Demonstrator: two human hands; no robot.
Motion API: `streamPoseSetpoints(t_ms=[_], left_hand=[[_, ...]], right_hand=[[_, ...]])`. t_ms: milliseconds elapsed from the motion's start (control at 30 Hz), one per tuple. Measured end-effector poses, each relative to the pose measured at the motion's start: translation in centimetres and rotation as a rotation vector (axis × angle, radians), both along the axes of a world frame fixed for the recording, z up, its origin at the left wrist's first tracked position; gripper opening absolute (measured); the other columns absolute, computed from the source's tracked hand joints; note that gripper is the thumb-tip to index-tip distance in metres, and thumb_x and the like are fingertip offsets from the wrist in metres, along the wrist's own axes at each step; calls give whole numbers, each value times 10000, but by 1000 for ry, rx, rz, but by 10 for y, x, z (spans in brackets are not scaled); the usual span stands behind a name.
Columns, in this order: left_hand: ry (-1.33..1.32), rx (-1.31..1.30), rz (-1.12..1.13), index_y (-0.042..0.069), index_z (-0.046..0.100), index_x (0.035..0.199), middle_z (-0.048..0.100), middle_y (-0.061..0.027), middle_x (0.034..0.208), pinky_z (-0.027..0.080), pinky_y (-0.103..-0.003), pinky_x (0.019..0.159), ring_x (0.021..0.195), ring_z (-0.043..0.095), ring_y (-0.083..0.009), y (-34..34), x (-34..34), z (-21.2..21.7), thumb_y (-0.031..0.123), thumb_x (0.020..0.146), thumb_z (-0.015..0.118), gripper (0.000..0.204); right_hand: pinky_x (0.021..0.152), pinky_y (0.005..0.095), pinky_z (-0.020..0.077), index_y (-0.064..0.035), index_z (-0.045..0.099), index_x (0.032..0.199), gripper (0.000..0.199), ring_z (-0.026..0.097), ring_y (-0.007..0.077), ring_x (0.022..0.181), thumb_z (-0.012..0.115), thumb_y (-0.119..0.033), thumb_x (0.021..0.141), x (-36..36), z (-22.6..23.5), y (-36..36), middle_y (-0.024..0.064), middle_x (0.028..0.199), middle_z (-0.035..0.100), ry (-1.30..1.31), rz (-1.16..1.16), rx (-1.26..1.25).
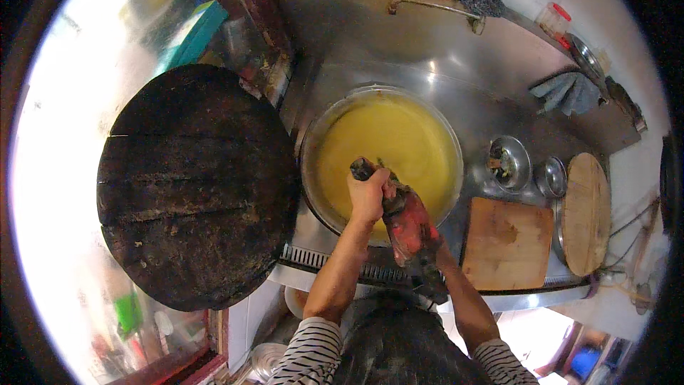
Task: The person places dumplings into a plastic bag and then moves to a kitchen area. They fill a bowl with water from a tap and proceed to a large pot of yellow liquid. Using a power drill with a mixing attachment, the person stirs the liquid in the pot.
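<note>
A worn red and black power drill (412, 228) is held over a wide metal pot (456, 171) of yellow liquid (388, 128). My left hand (367, 196) is closed round the black side handle (362, 168) near the drill's front. From the right, my other forearm reaches to the drill's rear part, where my right hand (443, 248) grips it, its fingers mostly hidden behind the tool body. The drill's working end is hidden below it, so I cannot tell what is fitted there. The liquid's surface looks smooth, with faint swirls.
Left of the pot stands a large round dark wooden lid (199, 192). To the right are a cutting board (509, 242), a round wooden board (586, 214), a steel bowl with scraps (513, 164) and a smaller bowl (551, 177). A faucet (434, 4) reaches out behind; a grey cloth (570, 91) hangs right.
</note>
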State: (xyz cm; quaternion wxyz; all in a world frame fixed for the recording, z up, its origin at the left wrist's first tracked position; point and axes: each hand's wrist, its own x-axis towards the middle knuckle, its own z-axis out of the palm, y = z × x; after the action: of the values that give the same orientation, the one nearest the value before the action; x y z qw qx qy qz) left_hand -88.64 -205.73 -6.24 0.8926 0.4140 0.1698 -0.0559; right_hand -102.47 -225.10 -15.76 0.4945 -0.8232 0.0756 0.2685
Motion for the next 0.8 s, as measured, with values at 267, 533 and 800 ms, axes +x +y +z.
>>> streamPoseSetpoints(t_ms=[267, 533, 800], left_hand=[[56, 68, -31, 74, 416, 644, 390, -22, 519, 335, -317, 407, 393, 354, -154, 15, 11, 4, 49, 728, 536, 148], [71, -117, -98, 94, 377, 600, 361, -18, 500, 345, -310, 433, 411, 351, -157, 35, 15, -5, 85, 749, 506, 197], [12, -225, -75, 88, 352, 602, 367, -21, 484, 352, -315, 411, 386, 379, -173, 25, 8, -18, 74, 754, 492, 207]], right_hand=[[709, 411, 482, -55, 594, 999, 345, 617, 304, 828, 628, -236, 709, -17, 4, 18, 142, 914, 633, -211, 158, -197], [793, 416, 480, -59, 581, 1069, 434, 605, 321, 902, 638, -229, 674, -13, 77, 20, 173, 1036, 613, -255, 199, -294], [710, 425, 508, -77, 598, 1054, 404, 621, 331, 797, 601, -295, 715, -16, 65, 10, 162, 913, 644, -363, 334, -546]])
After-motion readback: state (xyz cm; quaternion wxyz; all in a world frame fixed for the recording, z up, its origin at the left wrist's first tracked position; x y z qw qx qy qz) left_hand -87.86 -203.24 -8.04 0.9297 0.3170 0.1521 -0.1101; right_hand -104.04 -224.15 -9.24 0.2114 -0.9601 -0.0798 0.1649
